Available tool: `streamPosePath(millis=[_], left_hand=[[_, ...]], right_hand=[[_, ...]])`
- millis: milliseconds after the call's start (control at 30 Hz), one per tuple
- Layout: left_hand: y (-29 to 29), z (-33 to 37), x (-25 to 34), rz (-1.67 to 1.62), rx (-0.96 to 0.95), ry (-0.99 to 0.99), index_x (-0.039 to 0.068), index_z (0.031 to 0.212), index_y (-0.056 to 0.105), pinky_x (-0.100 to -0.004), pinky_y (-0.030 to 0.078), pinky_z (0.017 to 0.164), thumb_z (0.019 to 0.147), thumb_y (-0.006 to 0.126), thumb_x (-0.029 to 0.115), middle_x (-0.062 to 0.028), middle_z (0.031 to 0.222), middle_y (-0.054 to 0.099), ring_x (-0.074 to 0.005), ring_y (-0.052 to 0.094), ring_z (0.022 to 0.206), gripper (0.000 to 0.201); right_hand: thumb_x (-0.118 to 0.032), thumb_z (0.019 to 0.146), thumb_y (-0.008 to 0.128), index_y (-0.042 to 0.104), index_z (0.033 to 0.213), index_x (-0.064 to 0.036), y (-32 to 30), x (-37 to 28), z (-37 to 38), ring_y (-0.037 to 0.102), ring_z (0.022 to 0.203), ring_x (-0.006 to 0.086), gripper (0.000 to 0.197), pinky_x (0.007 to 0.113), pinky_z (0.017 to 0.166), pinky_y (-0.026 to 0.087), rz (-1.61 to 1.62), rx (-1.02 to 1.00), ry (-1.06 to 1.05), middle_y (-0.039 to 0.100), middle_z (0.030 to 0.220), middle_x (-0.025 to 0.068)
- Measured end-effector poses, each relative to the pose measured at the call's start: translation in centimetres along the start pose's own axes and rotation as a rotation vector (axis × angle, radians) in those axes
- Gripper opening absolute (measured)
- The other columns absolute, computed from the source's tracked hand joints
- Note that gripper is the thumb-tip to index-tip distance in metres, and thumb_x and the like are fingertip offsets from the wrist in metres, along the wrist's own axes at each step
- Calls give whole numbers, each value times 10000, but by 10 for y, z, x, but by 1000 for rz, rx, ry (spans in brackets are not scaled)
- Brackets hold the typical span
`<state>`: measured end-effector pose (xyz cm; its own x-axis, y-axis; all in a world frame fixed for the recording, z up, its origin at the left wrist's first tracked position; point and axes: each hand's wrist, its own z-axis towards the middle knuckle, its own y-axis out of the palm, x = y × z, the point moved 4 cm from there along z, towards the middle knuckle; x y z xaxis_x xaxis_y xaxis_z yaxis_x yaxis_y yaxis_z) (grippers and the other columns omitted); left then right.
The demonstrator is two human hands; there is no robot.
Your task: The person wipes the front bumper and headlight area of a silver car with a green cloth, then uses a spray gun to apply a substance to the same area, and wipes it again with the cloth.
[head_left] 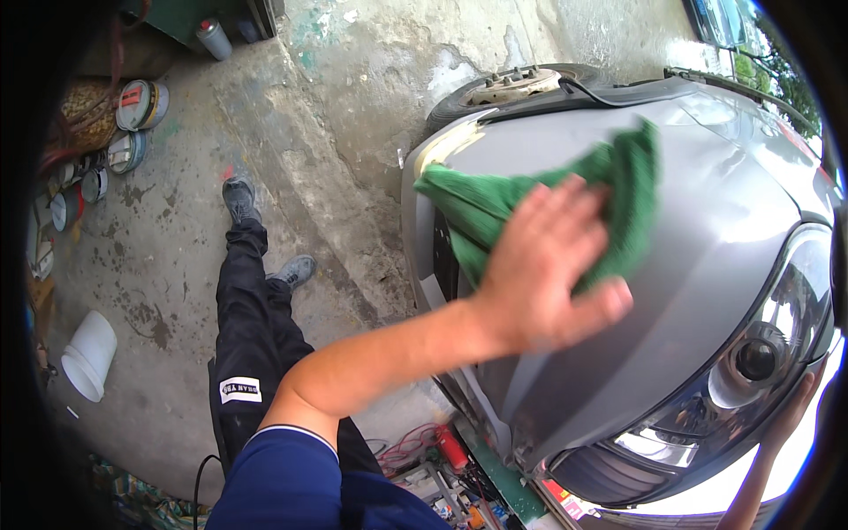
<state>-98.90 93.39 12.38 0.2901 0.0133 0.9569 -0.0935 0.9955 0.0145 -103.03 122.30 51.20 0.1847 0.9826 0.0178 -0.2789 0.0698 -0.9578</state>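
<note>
My left hand point(548, 274), slightly blurred, lies with fingers stretched out over a green cloth point(473, 208). The cloth is bunched beyond the fingertips and spreads across a silver-grey car body panel point(698, 194). It appears pressed beneath the palm; the underside of the hand is hidden. A cream-coloured patch point(455, 146) marks the panel's far left edge. At the far right, my right hand point(798, 406) rests by the edge of the clear headlight point(751, 358), its fingers extended and partly visible.
Beyond the panel lies a wheel point(521, 87) with a tyre. Several paint cans point(134, 104) and a spray can point(214, 40) stand at left, above a tipped white bucket point(90, 353). Red hose point(411, 446) and tools lie low in the middle.
</note>
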Motion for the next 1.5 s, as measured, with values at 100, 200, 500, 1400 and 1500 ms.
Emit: streamPosePath(millis=[100, 200, 500, 1400, 1500], left_hand=[[8, 11, 2, 11, -102, 110, 51, 1235, 579, -542, 285, 1086, 870, 503, 606, -253, 1366, 464, -428, 370, 1326, 668], [24, 48, -77, -27, -355, -163, 69, 1376, 462, -432, 300, 1107, 872, 369, 733, -274, 1408, 409, -390, 380, 1329, 839], [46, 38, -265, -357, -422, -594, 63, 1317, 511, -356, 418, 988, 946, 457, 409, -150, 1290, 534, -259, 518, 1172, 511], [89, -94, 32, 666, -374, 95, 79, 1415, 399, -564, 202, 1129, 878, 487, 321, -209, 1506, 288, -392, 242, 1408, 596], [133, -217, 18, 835, -866, 76, 146, 1462, 332, -633, 143, 1122, 854, 497, 432, -163, 1519, 292, -393, 216, 1415, 692]], right_hand=[[-429, 1026, 333, 250, 1508, -107, -1, 1, -3, 273, 1402, 266, 585, 358, 1143, 202, 22, 3, 25, 267, 1536, 119], [-415, 1031, 328, 248, 1507, -98, -1, 4, -3, 269, 1403, 259, 577, 349, 1142, 202, 30, 5, 9, 267, 1536, 121], [-421, 1029, 331, 248, 1507, -104, 1, -3, -3, 263, 1406, 258, 580, 359, 1143, 202, 17, -8, -28, 255, 1539, 122], [-491, 986, 366, 292, 1467, -17, 0, -29, -7, 284, 1404, 339, 680, 436, 1141, 206, -372, 63, -302, 315, 1504, 195], [-526, 964, 379, 326, 1454, -27, -8, -48, -10, 300, 1390, 377, 701, 447, 1134, 227, -400, 65, -262, 329, 1488, 222]])
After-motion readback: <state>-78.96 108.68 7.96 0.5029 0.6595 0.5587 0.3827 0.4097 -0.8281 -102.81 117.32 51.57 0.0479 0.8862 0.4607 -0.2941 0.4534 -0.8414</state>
